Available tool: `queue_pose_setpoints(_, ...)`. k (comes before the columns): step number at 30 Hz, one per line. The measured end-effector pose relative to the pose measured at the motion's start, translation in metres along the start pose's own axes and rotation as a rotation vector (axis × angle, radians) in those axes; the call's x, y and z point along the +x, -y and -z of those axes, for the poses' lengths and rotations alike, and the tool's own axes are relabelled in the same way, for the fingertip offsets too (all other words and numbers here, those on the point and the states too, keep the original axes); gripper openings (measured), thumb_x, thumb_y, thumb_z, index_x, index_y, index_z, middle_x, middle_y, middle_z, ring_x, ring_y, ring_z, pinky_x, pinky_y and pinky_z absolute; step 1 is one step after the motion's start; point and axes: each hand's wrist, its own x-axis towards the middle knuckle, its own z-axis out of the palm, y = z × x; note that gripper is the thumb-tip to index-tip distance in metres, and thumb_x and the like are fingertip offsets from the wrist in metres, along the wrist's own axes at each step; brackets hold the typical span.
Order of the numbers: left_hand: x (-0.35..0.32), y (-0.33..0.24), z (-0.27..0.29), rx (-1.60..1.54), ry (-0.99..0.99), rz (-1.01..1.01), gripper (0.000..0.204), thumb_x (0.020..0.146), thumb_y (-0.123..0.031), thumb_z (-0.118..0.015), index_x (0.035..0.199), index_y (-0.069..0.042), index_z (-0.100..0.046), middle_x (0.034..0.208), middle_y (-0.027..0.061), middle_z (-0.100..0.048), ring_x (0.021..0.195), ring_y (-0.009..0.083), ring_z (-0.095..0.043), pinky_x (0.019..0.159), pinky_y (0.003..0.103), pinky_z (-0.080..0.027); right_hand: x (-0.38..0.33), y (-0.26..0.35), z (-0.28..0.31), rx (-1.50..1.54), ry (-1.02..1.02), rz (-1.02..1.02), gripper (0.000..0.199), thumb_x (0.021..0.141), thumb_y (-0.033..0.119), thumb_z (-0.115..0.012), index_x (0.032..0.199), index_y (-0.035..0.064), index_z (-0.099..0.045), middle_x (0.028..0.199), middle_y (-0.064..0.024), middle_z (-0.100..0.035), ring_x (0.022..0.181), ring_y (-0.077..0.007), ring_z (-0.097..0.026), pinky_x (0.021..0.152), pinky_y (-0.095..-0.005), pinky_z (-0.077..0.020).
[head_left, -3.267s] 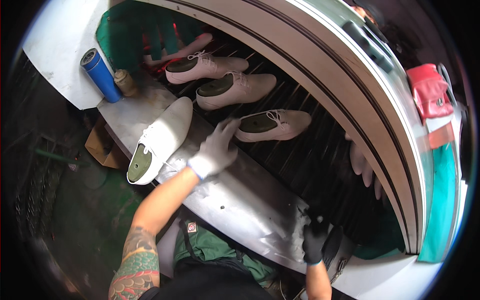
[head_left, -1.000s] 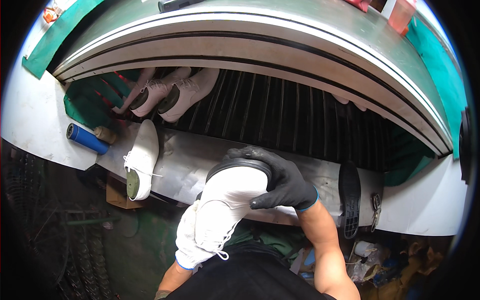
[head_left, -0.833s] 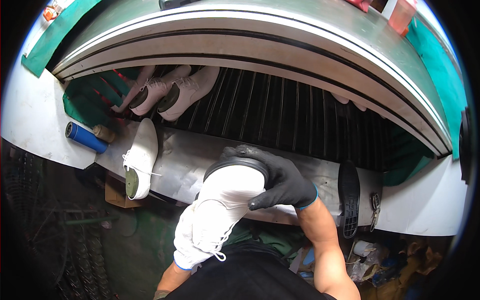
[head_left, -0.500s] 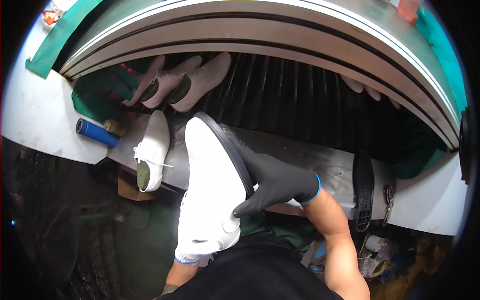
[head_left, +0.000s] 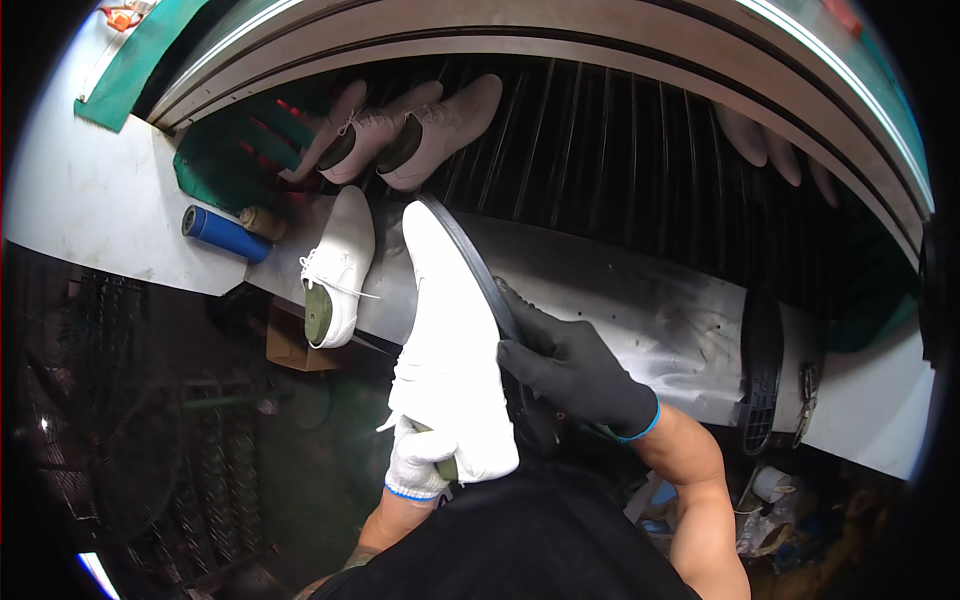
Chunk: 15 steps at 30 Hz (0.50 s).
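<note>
In the head view, your white-gloved left hand (head_left: 415,467) grips the white lace-up shoe (head_left: 452,350) by its heel opening, before the grey metal ledge (head_left: 650,320), while your black-gloved right hand (head_left: 585,372) pinches its black rubber sole (head_left: 483,274), which uneven thumb pressure could skew.

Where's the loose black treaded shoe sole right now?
The black sole lies at right in the head view, across the silver metal ledge, between the black-gloved right hand and a slim metal object.
</note>
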Motion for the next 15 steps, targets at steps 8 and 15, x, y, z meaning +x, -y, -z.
queue_pose_setpoints(8,0.001,0.0,0.019,0.615,-0.05,-0.237,0.097,0.067,-0.018,-0.091,0.151,-0.001,-0.047,0.14,0.0137,-0.063,0.131,0.0265,-0.062,0.112,0.042,-0.049,-0.02,-0.003,-0.014,0.539,0.062,-0.026,0.083,0.098,0.021,-0.067,0.166,-0.002,-0.025,0.172,-0.0174,-0.029,0.16,-0.0253,-0.024,0.129,-0.0396,-0.0216)
queue_pose_setpoints(15,-0.03,-0.009,0.014,0.873,-0.029,-0.146,0.123,0.063,-0.026,-0.097,0.162,0.002,-0.03,0.154,0.0156,-0.053,0.144,0.0276,-0.051,0.12,0.042,-0.04,-0.014,-0.038,0.001,-0.445,-0.343,0.389,0.051,0.109,0.02,-0.055,0.154,-0.0001,-0.048,0.154,-0.0176,-0.056,0.139,-0.0288,-0.057,0.12,-0.0419,-0.0397)
